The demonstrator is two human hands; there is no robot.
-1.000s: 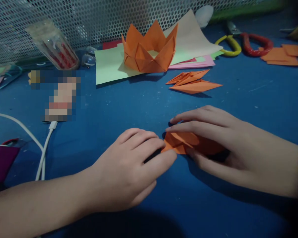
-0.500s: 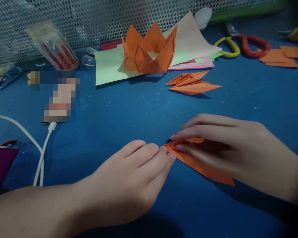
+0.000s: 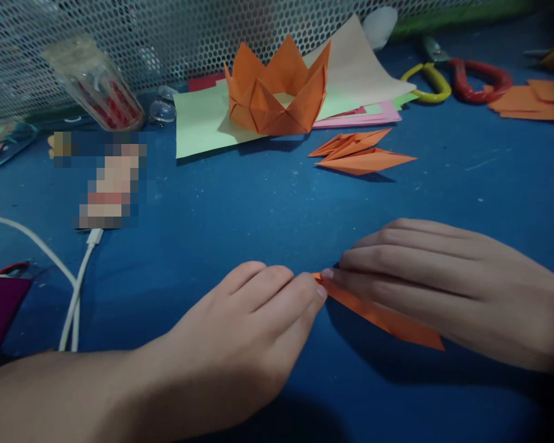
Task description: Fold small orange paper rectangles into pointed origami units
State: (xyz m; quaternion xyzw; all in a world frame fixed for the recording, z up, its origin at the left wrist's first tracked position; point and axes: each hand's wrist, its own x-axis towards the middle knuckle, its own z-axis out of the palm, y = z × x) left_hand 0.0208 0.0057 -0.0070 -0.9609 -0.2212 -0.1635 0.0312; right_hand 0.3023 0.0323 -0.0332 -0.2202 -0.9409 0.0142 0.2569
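A narrow folded piece of orange paper [image 3: 372, 312] lies slantwise on the blue table, its right end pointed. My left hand [image 3: 253, 320] is closed, pinching the paper's left tip between thumb and fingers. Over the paper's upper edge my right hand [image 3: 425, 283] lies stretched out, fingers straight and side by side. One of its fingertips touches the fold close to my left thumb. The right thumb is hidden, and the right palm covers part of the paper. Farther back lie several slim folded orange pieces [image 3: 367, 161].
A pointed orange paper crown [image 3: 289, 117] stands on a light green sheet [image 3: 198, 132]. Behind are a jar [image 3: 104, 92], yellow and red handles [image 3: 482, 80] and orange paper squares [image 3: 529, 104]. On the left, a white cable [image 3: 76, 295] runs to a blurred-out object [image 3: 113, 178].
My right hand has shifted from holding up a flap to lying along the paper, fingers straightened and the flap hidden. My left hand still pinches the tip.
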